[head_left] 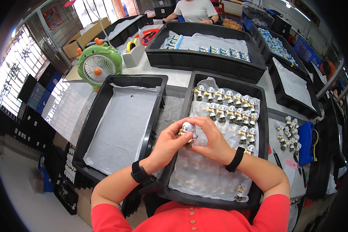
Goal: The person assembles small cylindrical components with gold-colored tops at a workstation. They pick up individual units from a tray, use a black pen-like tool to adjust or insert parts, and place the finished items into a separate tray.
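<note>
Both hands meet over the left edge of a black tray (263,143), holding one small figurine (188,130) with pale hair and dark lower parts. My left hand (169,140) pinches it with thumb and fingers. My right hand (210,141) closes round its other side, fingertips at its top. White sheeting (208,170) lines the tray beneath. Rows of similar figurines (230,112) stand in its far half, with a few more along the right side. Part of the held figurine is hidden by my fingers.
To the left lies a second black tray (76,154) lined with white sheeting. A green fan (98,69) stands behind it. More figurines (288,135) cluster at right beside a blue holder (306,143). A large tray (205,63) of blue pieces sits beyond, near another person (195,11).
</note>
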### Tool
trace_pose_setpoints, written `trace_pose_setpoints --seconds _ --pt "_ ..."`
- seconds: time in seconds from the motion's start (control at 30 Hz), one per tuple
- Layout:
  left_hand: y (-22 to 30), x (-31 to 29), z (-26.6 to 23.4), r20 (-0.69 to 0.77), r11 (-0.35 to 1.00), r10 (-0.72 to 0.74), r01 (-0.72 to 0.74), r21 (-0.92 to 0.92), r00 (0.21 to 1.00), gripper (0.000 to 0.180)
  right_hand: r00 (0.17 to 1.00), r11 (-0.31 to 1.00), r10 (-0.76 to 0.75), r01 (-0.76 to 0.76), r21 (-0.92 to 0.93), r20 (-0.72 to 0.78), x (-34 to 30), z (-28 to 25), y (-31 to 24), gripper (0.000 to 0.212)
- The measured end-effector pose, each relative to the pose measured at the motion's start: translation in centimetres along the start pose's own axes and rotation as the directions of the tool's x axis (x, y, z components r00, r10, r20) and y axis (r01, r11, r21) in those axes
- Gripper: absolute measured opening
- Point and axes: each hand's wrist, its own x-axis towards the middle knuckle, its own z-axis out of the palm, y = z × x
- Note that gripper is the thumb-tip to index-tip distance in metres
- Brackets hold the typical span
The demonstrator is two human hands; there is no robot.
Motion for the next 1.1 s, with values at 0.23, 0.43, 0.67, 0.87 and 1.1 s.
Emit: trace_pose_setpoints --seconds 0.23,0.43,0.67,0.87,1.1 --pt "-0.4 -0.2 0.0 -0.014 0.992 0.079 -0.077 0.096 0.997 0.064 0.999 0.996 0.051 -0.052 0.074 0.018 -0.1 0.2 -0.2 0.067" --pt "-0.8 -0.1 -0.1 0.003 0.984 0.127 -0.126 0.124 0.992 0.066 0.978 0.958 0.182 -0.200 0.206 0.101 -0.2 0.2 0.2 0.067" --pt "-0.9 0.0 0.0 -0.027 0.978 0.125 -0.118 0.172 0.992 0.066 0.962 0.923 0.231 -0.264 0.279 0.148 -0.2 0.3 0.5 0.071" --pt "-1.0 0.2 -0.1 -0.019 0.982 0.111 -0.107 0.156 0.994 0.066 0.955 0.911 0.248 -0.287 0.296 0.164 -0.2 0.2 0.5 0.072" --pt "-1.0 0.2 -0.1 -0.023 0.984 0.104 -0.100 0.147 0.994 0.065 0.952 0.895 0.254 -0.299 0.332 0.172 -0.3 0.4 1.0 0.071"
